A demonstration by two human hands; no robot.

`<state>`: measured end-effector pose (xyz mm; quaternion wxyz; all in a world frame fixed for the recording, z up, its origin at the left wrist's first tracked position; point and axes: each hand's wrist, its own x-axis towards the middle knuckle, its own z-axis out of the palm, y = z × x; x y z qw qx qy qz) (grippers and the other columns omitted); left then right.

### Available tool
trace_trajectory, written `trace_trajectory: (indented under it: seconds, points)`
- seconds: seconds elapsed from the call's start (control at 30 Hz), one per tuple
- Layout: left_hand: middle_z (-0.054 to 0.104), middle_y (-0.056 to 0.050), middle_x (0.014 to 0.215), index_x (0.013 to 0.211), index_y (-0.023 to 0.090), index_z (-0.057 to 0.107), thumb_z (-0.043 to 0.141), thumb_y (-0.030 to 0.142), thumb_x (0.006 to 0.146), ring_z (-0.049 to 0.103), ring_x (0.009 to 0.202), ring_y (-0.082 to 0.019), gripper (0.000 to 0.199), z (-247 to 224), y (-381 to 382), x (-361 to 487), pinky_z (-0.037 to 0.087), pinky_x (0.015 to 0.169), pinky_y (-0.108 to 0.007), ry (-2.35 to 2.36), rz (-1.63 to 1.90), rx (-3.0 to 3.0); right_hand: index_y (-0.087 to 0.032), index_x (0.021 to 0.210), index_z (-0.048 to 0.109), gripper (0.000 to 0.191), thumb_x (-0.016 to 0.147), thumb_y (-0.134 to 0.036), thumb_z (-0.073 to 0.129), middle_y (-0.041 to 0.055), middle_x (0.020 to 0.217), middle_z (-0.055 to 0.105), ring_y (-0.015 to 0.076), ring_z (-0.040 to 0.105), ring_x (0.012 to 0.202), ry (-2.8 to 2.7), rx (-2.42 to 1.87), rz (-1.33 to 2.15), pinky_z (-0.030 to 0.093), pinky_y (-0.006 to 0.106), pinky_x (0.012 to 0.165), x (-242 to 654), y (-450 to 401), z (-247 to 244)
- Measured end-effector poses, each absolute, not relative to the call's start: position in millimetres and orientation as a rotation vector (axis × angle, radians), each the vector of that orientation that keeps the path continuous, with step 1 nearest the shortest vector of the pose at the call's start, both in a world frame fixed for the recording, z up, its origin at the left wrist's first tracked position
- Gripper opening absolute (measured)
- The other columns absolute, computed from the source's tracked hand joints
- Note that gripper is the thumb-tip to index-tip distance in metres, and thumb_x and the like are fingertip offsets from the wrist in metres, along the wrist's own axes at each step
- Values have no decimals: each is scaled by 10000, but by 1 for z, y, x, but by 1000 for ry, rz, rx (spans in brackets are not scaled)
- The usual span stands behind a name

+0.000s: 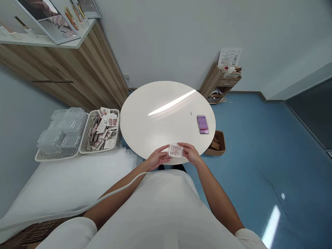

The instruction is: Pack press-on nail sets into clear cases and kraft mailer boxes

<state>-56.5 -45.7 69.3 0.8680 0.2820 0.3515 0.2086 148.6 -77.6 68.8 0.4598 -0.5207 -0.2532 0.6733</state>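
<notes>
Between my two hands is a small clear plastic box [175, 150] with pinkish, shiny pieces inside. It is held above the near edge of the round white table [155, 131]. My left hand [158, 158] grips the box's left side, fingers closed on it. On the right side, my right hand [190, 152] holds the same box between thumb and fingers. A purple, blurred phone-like object [202, 124] lies on the table to the right.
Left of the table, a white basket [118, 133] holds many small printed packets, beside a tray [55, 157] of stacked clear containers. An open cardboard box [221, 142] stands on the floor at right. Behind are a wooden cabinet [101, 65] and a small shelf unit [211, 83].
</notes>
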Motion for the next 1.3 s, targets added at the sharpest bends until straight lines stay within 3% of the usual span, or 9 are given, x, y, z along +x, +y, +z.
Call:
trace_trajectory:
  seconds: [0.13, 0.3, 0.5, 0.7, 0.87, 1.07, 1.3]
  points:
    - [647, -87, 953, 1270, 218, 384, 554, 314, 772, 619, 900, -194, 535, 69, -46, -59, 479, 806, -356, 744, 424, 633, -200, 894, 652, 255, 657, -255, 573, 50, 902, 669, 166, 619, 836, -612, -1305, 1636, 494, 335, 760, 145, -79, 69]
    - [660, -76, 893, 1269, 217, 354, 673, 312, 683, 629, 852, -179, 674, 60, -51, -57, 469, 811, -360, 819, 407, 792, -213, 962, 624, 302, 689, -330, 571, 54, 1009, 640, 180, 600, 898, -669, -1355, 1590, 484, 342, 776, 142, -81, 72]
    - [661, -71, 820, 1104, 163, 476, 696, 339, 646, 632, 802, -172, 538, 52, -54, -49, 464, 781, -340, 885, 462, 768, -298, 1162, 476, 514, 674, -354, 627, 71, 1221, 504, 201, 538, 1022, -752, -1385, 1463, 487, 352, 775, 138, -88, 71]
    - [659, -54, 785, 1073, 163, 461, 691, 331, 648, 626, 800, -163, 512, 48, -54, -43, 443, 777, -327, 905, 497, 778, -287, 1182, 408, 588, 647, -344, 646, 44, 1011, 557, 164, 598, 832, -642, -1505, 1480, 518, 372, 739, 130, -96, 63]
    - [657, -68, 823, 1067, 164, 460, 681, 360, 645, 618, 840, -184, 516, 46, -56, -31, 433, 744, -316, 965, 495, 854, -246, 1090, 459, 528, 614, -339, 667, 11, 881, 553, 140, 589, 764, -592, -1496, 1460, 523, 370, 742, 139, -97, 61]
    - [652, -75, 823, 1015, 149, 512, 642, 427, 657, 618, 820, -200, 472, 51, -51, -15, 422, 707, -318, 1075, 502, 962, -233, 1091, 472, 556, 586, -318, 690, 28, 929, 575, 139, 591, 773, -633, -1445, 1529, 500, 366, 771, 164, -90, 67]
    - [612, -17, 684, 975, 141, 508, 633, 425, 659, 599, 669, -145, 443, 44, -48, 4, 416, 648, -278, 1112, 595, 1001, -237, 1119, 476, 594, 568, -290, 691, 44, 967, 579, 148, 598, 753, -698, -1441, 1558, 481, 372, 753, 185, -78, 70]
